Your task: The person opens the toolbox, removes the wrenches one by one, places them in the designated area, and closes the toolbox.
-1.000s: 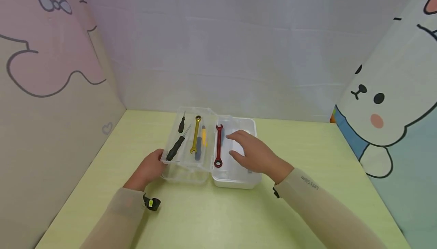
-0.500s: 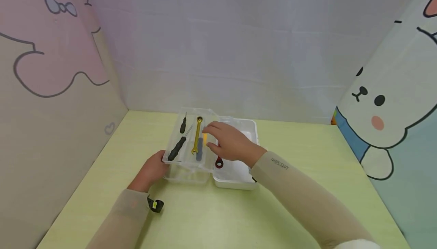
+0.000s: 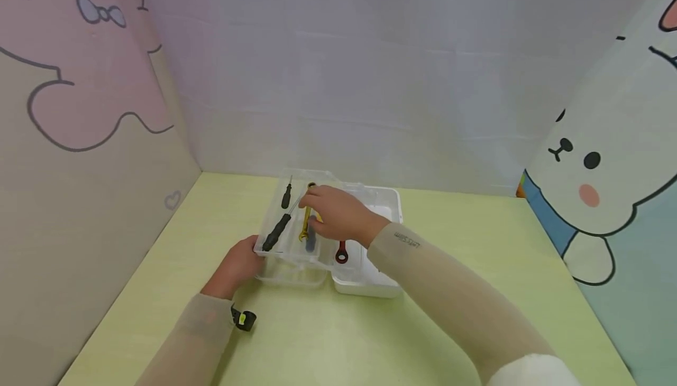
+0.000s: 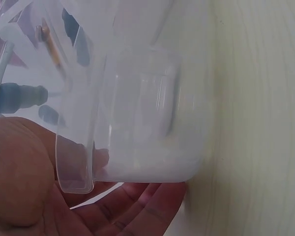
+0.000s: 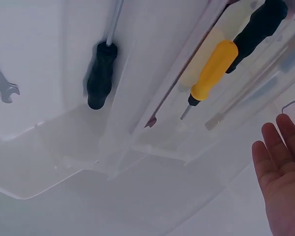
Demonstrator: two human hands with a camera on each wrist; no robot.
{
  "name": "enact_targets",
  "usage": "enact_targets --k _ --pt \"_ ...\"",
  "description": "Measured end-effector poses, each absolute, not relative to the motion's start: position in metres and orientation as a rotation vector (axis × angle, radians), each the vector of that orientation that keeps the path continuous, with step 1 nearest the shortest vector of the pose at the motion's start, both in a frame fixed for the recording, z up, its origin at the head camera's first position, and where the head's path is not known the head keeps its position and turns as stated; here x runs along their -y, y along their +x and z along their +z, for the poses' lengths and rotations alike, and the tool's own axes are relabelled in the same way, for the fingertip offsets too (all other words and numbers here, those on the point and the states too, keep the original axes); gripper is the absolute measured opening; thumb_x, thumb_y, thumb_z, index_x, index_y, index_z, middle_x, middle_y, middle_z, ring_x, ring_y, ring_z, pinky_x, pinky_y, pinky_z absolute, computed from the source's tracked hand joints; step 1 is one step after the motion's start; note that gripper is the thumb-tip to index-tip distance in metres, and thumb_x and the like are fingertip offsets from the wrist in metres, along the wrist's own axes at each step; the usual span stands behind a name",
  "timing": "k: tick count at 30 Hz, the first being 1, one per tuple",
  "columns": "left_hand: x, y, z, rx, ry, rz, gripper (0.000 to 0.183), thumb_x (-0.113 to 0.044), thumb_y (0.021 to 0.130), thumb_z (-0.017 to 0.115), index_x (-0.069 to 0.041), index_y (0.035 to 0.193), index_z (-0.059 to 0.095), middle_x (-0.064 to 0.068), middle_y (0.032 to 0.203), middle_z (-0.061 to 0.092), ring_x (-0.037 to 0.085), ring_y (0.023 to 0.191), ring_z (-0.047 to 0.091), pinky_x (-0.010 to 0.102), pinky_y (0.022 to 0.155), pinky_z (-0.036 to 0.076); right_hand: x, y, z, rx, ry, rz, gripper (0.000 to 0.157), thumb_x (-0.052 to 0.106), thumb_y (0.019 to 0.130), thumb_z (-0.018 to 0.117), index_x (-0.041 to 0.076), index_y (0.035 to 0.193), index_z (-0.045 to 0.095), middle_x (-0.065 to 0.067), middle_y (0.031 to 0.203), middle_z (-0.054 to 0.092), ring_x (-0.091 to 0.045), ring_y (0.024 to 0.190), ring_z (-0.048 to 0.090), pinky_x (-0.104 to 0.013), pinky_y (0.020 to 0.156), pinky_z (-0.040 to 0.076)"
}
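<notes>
My left hand point(image 3: 240, 262) grips the left edge of a clear plastic tray point(image 3: 260, 249); in the left wrist view its fingers are under a clear container wall. Over the tray hovers my right hand point(image 3: 338, 212), its fingertips near a yellow combination wrench point(image 3: 304, 228); the right wrist view shows its fingers extended, holding nothing visible. A black-handled screwdriver point(image 3: 276, 233) and a smaller black one point(image 3: 287, 196) lie left of the wrench. A yellow screwdriver point(image 5: 214, 71) shows in the right wrist view. A red wrench point(image 3: 342, 255) is partly hidden under my right hand.
A white box point(image 3: 367, 288) stands right of the tray, joined to it side by side. Inside it the right wrist view shows a black-handled screwdriver point(image 5: 101, 78) and a silver wrench point(image 5: 5, 88). A fabric backdrop point(image 3: 338, 98) rises behind the light table point(image 3: 328, 339).
My right hand has moved left from above the white box to over the clear tray, near the yellow wrench. My left hand keeps its hold on the tray edge.
</notes>
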State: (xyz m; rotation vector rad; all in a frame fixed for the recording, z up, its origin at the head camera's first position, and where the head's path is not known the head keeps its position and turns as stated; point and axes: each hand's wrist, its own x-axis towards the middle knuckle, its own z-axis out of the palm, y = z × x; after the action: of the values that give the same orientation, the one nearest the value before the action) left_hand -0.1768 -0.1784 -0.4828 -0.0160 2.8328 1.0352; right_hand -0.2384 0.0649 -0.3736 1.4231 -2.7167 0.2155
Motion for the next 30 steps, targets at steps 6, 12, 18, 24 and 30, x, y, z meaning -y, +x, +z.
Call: enact_targets --k 6,12,18,24,30 --pt "0.177 -0.177 -0.482 -2.846 -0.025 1.019 0.037 -0.020 0.097 0.044 0.000 0.127 0.054 0.015 0.115 0.060 0.026 0.085 0.051 0.042 0.074 0.042 -0.058 -0.246 -0.376 2.744 1.454 0.176 0.030 0.010 0.088 0.054 0.016 0.115 0.063 0.003 0.114 0.055 -0.014 0.104 0.051 -0.028 0.086 0.043" --pt "0.176 -0.175 -0.481 -2.848 -0.019 1.008 0.037 -0.019 0.097 0.043 0.001 0.128 0.053 0.018 0.118 0.059 0.026 0.086 0.052 0.043 0.075 0.043 -0.053 -0.251 -0.384 2.793 1.464 0.143 0.031 0.001 0.086 0.051 0.017 0.108 0.066 0.004 0.105 0.057 -0.012 0.096 0.053 -0.026 0.080 0.045" --pt "0.177 -0.173 -0.480 -2.828 -0.053 1.029 0.038 -0.021 0.098 0.042 -0.001 0.130 0.051 0.017 0.121 0.057 0.027 0.088 0.051 0.043 0.076 0.043 -0.047 -0.254 -0.389 2.784 1.485 0.150 0.029 -0.002 0.082 0.052 0.020 0.095 0.067 0.007 0.094 0.056 -0.010 0.086 0.052 -0.023 0.070 0.044" --pt "0.178 -0.172 -0.481 -2.836 -0.051 1.037 0.038 -0.022 0.098 0.042 -0.001 0.129 0.052 0.016 0.119 0.058 0.026 0.089 0.052 0.043 0.077 0.043 -0.039 -0.252 -0.382 2.788 1.473 -0.108 0.027 -0.001 0.088 0.051 0.022 0.089 0.065 0.007 0.089 0.054 -0.010 0.077 0.048 -0.024 0.066 0.040" --pt "0.179 -0.172 -0.483 -2.843 -0.017 1.042 0.037 -0.020 0.098 0.041 -0.001 0.128 0.052 0.015 0.116 0.059 0.026 0.086 0.051 0.042 0.074 0.042 -0.027 -0.243 -0.372 2.653 1.551 -0.589 0.019 0.012 0.094 0.057 0.024 0.105 0.068 0.007 0.097 0.062 -0.012 0.084 0.054 -0.026 0.073 0.045"
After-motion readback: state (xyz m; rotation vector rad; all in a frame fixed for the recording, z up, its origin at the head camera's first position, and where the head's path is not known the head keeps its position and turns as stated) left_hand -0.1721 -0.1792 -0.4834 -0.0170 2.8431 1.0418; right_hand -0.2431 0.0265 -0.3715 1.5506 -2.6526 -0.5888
